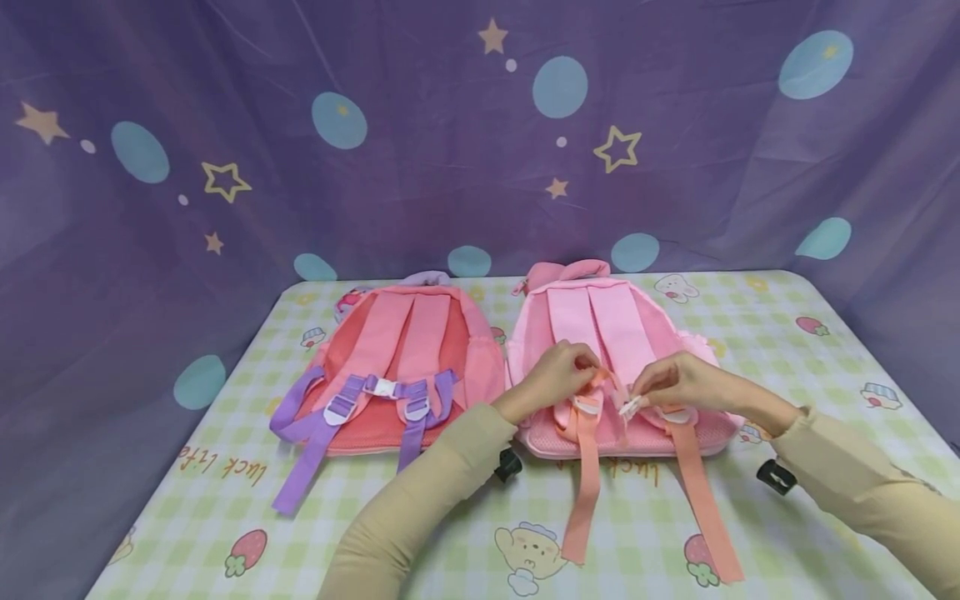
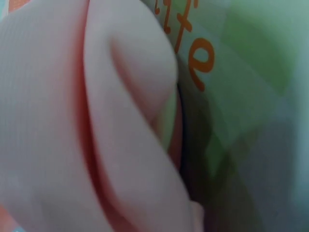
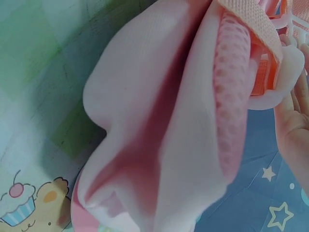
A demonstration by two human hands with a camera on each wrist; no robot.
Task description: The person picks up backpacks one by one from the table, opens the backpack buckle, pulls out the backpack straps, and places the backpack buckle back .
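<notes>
A light pink backpack (image 1: 615, 325) lies back side up on the table, its shoulder straps facing me. My left hand (image 1: 553, 382) pinches an orange chest strap (image 1: 601, 377) near the bag's middle. Between the fingertips of my right hand (image 1: 678, 382) is a white plastic buckle (image 1: 632, 407), held just right of the left hand. Two long orange webbing ends (image 1: 590, 483) hang from the lower strap adjusters onto the tablecloth. Pale pink fabric (image 2: 130, 121) fills much of the left wrist view, hiding the left hand. In the right wrist view, part of a hand (image 3: 294, 125) shows beside orange webbing.
Left of it lies a coral-pink backpack (image 1: 480, 367) with purple straps (image 1: 303, 467) and a fastened white buckle (image 1: 385, 388) across them. Both bags rest on a green checked tablecloth (image 1: 360, 533). Behind the table hangs a purple curtain (image 1: 450, 183) with stars.
</notes>
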